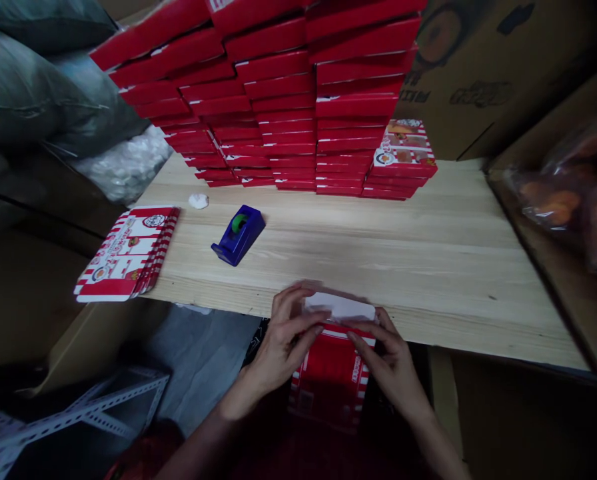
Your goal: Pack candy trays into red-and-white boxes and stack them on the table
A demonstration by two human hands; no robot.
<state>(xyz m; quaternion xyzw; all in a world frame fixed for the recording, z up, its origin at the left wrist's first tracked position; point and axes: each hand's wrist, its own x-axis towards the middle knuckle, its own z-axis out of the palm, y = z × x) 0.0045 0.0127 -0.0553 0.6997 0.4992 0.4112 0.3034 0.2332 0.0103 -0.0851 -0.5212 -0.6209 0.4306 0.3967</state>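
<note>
My left hand [283, 337] and my right hand [388, 360] both grip a red and white cardboard box [331, 383] at the table's near edge. Its white flap [339, 307] is blurred and lies between my fingertips, pressed toward the wooden tabletop [403, 253]. The lower part of the box hangs below the edge, toward my body. To the left lies a pile of flat printed box blanks [128, 253]. A blue tape dispenser [238, 233] with a green roll stands beyond my left hand, and a small white crumpled lump [198, 201] lies farther back.
Many finished red boxes stand in tall stacks [278, 100] across the table's far side. Grey sacks [38, 87] and a bag of white filling [128, 163] sit at the back left. A cardboard carton [478, 67] and a bag of orange items [558, 200] lie right. Perforated metal strips [78, 413] lie low left.
</note>
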